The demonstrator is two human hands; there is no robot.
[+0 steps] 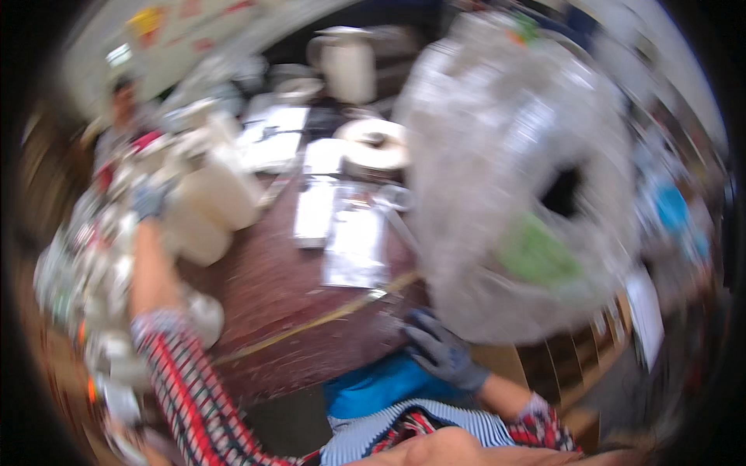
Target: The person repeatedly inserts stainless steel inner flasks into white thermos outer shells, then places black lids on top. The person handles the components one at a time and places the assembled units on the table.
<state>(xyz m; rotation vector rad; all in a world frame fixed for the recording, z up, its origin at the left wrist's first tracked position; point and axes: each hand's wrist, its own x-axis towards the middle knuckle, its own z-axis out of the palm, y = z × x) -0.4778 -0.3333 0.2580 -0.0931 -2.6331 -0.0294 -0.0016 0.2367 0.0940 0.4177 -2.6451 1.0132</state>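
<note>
The picture is smeared by motion. My left hand (148,198), in a grey glove, reaches out among off-white plastic jugs (203,210) at the left of the table. Its fingers are too blurred to show whether they grip a jug. Beside the table's near edge, my right hand (443,351) wears a grey glove too. Its fingers are stretched out and nothing shows in them. Just beyond and to the right of it bulges a large clear plastic bag (466,179) with a green patch (536,252) inside.
Flat silvery packets (356,245) and a white roll (373,147) lie on the dark red table (268,287). A white pitcher (346,66) stands at the back. Another person (124,116) is at the far left. Cardboard boxes (579,361) with dividers stand below the bag.
</note>
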